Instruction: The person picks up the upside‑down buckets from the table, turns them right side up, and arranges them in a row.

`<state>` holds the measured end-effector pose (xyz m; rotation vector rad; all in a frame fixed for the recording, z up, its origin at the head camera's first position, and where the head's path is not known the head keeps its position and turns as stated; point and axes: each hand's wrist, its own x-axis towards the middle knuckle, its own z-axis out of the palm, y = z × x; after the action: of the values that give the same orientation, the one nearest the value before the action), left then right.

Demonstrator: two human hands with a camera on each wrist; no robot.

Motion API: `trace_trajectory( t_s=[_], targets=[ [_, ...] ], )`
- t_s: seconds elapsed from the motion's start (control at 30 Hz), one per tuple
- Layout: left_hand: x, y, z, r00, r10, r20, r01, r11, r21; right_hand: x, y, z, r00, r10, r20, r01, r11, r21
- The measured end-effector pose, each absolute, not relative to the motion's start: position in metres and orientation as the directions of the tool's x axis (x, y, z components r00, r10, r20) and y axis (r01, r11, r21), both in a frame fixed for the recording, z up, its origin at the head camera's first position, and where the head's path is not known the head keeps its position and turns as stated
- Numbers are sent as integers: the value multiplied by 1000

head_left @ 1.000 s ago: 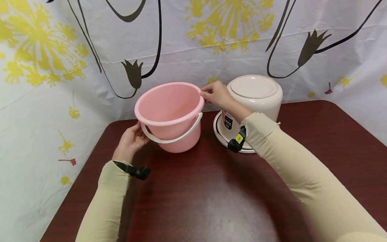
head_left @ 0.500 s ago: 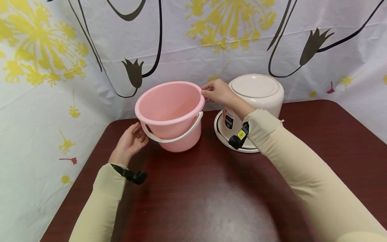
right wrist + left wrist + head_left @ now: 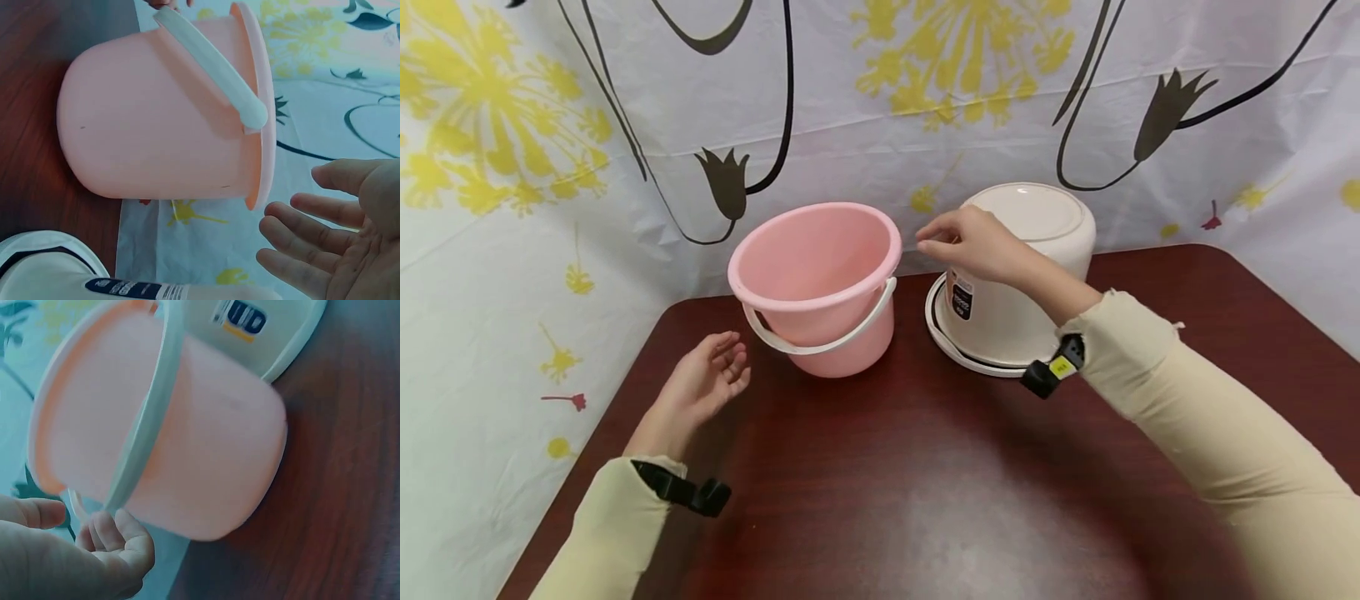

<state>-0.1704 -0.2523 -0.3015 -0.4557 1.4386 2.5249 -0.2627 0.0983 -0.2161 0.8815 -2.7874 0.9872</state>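
Note:
A pink bucket (image 3: 850,337) stands upright at the back left of the table, its white handle (image 3: 835,347) hanging down across the front. My left hand (image 3: 703,379) hovers just left of it, fingers loosely bent, holding nothing. In the left wrist view, those fingers (image 3: 107,534) are close to the bucket's handle side. My right hand (image 3: 973,242) is to the right of the bucket's rim, in front of a cream-coloured container (image 3: 1045,275) turned upside down. Nothing is in its fingers, which appear spread and apart from the bucket in the right wrist view.
Around the foot of the cream container lies a white rim with a black line (image 3: 951,350); a dark label (image 3: 961,302) faces forward. Behind the dark red wooden table (image 3: 880,483) hangs a white curtain (image 3: 850,158) with flower prints.
Both hands have let go of the bucket. The left hand has drawn back toward the lower left, the right hand to the right. The bucket stays in place.

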Motion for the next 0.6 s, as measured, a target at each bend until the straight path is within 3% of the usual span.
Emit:
trace_trajectory(
  t_s=[0.17, 0.4, 0.6],
  targets=[
    [-152, -237, -300, -961, 11, -275, -258, -379, 889, -244, 113, -221, -814, -531, 236, -560, 608, -563],
    [-129, -212, -298, -983, 20, -181, -178, -309, 934, -221, 144, -232, -791, -551, 266, -598, 606, -524],
    [-117, -188, -296, -992, 36, -118, -122, -167, 978, -203, 177, -241, -822, -523, 225, -554, 642, -530]
  ],
)
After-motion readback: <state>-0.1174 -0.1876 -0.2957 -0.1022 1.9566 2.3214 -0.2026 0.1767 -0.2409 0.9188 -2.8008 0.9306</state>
